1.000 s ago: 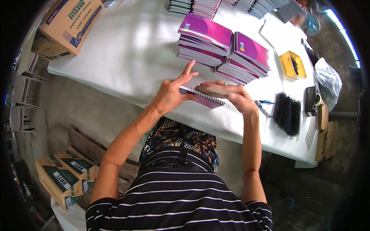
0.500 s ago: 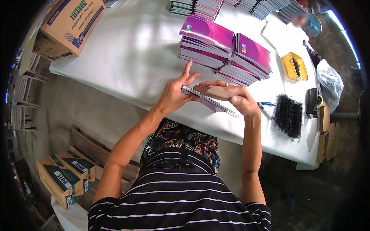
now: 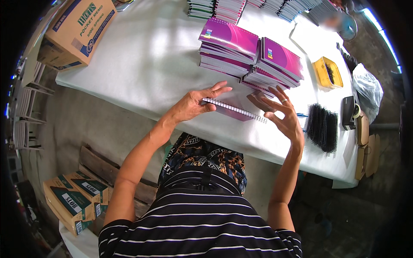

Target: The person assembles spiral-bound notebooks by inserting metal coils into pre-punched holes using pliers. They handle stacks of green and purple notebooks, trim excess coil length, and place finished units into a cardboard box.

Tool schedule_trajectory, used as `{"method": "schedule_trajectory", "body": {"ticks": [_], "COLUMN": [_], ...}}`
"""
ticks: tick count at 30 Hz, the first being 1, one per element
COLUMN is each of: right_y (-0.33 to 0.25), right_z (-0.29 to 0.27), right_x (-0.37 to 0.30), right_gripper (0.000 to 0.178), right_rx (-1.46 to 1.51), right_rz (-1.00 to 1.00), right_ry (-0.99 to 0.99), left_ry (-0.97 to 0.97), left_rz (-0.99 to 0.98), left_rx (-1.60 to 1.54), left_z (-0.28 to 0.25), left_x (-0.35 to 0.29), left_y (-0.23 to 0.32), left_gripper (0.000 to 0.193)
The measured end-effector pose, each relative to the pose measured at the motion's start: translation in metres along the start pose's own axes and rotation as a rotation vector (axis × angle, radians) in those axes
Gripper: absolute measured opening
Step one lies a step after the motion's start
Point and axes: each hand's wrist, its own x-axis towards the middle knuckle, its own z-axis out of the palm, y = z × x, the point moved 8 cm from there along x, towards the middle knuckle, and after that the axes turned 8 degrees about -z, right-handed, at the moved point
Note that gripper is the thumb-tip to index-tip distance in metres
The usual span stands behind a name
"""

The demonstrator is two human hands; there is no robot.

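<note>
A purple-covered spiral notebook (image 3: pixel 234 112) is tilted up over the near table edge, its pages and coil edge facing upward. My left hand (image 3: pixel 193 103) grips its left end between thumb and fingers, with the index finger pointing right. The wire-like coil (image 3: pixel 260 119) runs along the edge and sticks out past the right end. My right hand (image 3: pixel 282 114), with a ring on one finger, is just right of the coil, its fingers partly spread. A brownish flat piece (image 3: pixel 259 102) sits between its thumb and fingers; its exact kind is unclear.
Stacks of purple notebooks (image 3: pixel 230 38) stand ahead, with more notebooks (image 3: pixel 228 9) behind. On the right are a heap of black coils (image 3: pixel 322 129), a yellow tray (image 3: pixel 320 73), a tape dispenser (image 3: pixel 349 112) and a plastic bag (image 3: pixel 368 90). Cartons (image 3: pixel 79 32) are at the left.
My right hand has drawn back to the right off the coil, its fingers spreading, and the brownish piece has moved with it. My left hand still grips the notebook, which has tilted slightly.
</note>
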Motion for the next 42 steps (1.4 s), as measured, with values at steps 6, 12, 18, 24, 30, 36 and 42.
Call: {"method": "schedule_trajectory", "body": {"ticks": [6, 12, 18, 24, 30, 36, 42], "right_y": [-0.099, -0.110, -0.105, 0.019, 0.107, 0.061, -0.085], "right_z": [0.040, 0.069, 0.061, -0.030, -0.030, -0.021, 0.056], "right_x": [0.038, 0.044, 0.045, -0.028, -0.112, -0.087, -0.051], "right_gripper": [0.036, 0.021, 0.018, 0.029, 0.049, 0.040, 0.033], "right_rx": [-0.085, -0.307, -0.291, -0.353, -0.544, -0.703, -0.119], "right_rz": [-0.157, -0.280, -0.198, 0.230, 0.260, 0.185, 0.032], "right_ry": [0.112, 0.108, 0.059, 0.223, 0.060, 0.280, 0.156], "left_ry": [-0.078, -0.133, -0.110, 0.183, 0.521, 0.567, 0.630], "left_rz": [-0.109, -0.124, -0.087, -0.061, 0.265, 0.143, 0.130], "left_rx": [0.044, 0.152, 0.101, 0.135, 0.955, 1.245, 1.304], "left_z": [0.004, -0.003, 0.000, -0.009, 0.011, 0.051, 0.052], "left_x": [-0.001, -0.004, -0.002, -0.012, -0.046, -0.042, -0.039], "left_y": [0.007, -0.001, 0.006, 0.044, 0.085, 0.030, 0.031], "left_gripper": [0.048, 0.049, 0.051, 0.061, 0.053, 0.058, 0.057]}}
